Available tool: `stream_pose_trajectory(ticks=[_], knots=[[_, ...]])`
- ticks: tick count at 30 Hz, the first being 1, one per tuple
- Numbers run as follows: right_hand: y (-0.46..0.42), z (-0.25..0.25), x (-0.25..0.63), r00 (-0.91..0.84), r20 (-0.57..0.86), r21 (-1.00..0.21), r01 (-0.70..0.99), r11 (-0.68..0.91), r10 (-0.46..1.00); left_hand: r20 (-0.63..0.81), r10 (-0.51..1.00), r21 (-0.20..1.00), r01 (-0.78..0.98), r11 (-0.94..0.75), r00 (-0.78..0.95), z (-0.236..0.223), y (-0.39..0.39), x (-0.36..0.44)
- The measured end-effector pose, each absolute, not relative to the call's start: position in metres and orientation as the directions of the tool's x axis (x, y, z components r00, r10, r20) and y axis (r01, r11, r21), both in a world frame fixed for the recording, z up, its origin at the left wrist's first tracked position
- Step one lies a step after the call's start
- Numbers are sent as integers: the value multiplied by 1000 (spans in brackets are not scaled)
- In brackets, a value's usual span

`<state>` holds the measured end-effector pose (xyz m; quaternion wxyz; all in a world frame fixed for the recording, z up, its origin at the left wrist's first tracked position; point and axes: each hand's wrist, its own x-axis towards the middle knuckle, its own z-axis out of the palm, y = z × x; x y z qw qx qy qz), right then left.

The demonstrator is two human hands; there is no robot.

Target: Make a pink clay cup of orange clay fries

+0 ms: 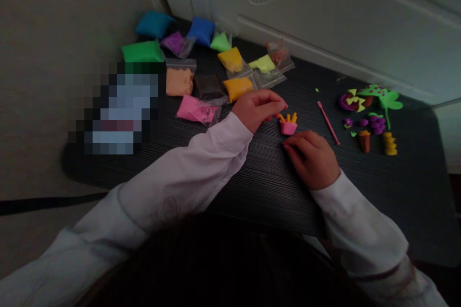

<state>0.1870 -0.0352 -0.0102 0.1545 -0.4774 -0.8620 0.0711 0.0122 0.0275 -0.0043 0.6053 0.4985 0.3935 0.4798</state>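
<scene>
A small pink clay box (288, 127) with yellow clay sticks (293, 118) rising from it, like fries, stands on the dark table. My left hand (257, 108) is just behind and left of it, thumb and fingers pinched together. Its fingertips are at the leftmost yellow stick; whether they grip it I cannot tell. In front and to the right, my right hand (312, 159) rests low over the tabletop with fingers curled together. Whatever its fingertips may hold is hidden. A pink modelling tool (328, 123) lies to the right of the box.
Bags of coloured clay, among them a pink bag (198, 109) and an orange bag (238, 88), spread over the table's left and back. A blurred-out phone-like object (120, 110) lies left. Small clay models, including purple grapes (377, 124) and a brown cone (365, 141), sit right. A white door (317, 5) borders the back.
</scene>
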Motion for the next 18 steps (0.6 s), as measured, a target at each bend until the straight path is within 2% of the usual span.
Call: stream_pose_trajectory(ticks=[6,15,18], knots=[[-34,-13,189,-500,171,-309,791,528,849,1,973,981,-188,44,232,-5,28,12],[-36,-10,183,-515,144,-250,807,535,845,-30,973,982,-173,71,228,-5,28,13],[-39,-8,181,-493,152,-301,803,515,857,-29,973,985,-158,67,227,-5,28,13]])
